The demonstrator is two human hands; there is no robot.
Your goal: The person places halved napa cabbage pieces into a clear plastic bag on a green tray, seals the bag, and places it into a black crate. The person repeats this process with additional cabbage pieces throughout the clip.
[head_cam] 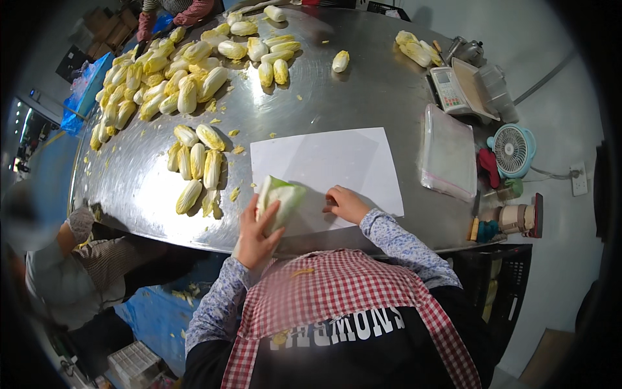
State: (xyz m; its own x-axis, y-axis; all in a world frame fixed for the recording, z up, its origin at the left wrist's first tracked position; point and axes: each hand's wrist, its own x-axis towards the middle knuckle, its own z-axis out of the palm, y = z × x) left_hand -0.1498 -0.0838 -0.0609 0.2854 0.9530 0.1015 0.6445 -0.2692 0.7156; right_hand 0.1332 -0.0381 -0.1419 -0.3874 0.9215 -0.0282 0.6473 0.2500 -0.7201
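Note:
My left hand (260, 236) is closed round a pale wrapped bundle with a green end (282, 199), held over the lower left of a large white paper sheet (330, 165). What lies inside the wrapping cannot be told. My right hand (346, 204) rests over the sheet's lower right part, fingers curled, with nothing visible in it. Left of the sheet, a small group of trimmed napa cabbages (198, 160) lies on the steel table (340, 97). A far larger heap of napa cabbages (160, 73) covers the back left.
At right are a stack of clear plastic bags (448, 150), a weighing scale (449, 87), a blue fan (511, 150), a knife (475, 216) and tape rolls (512, 219). One person (194, 9) stands behind the heap, another (73, 272) at lower left. Leaf scraps dot the steel.

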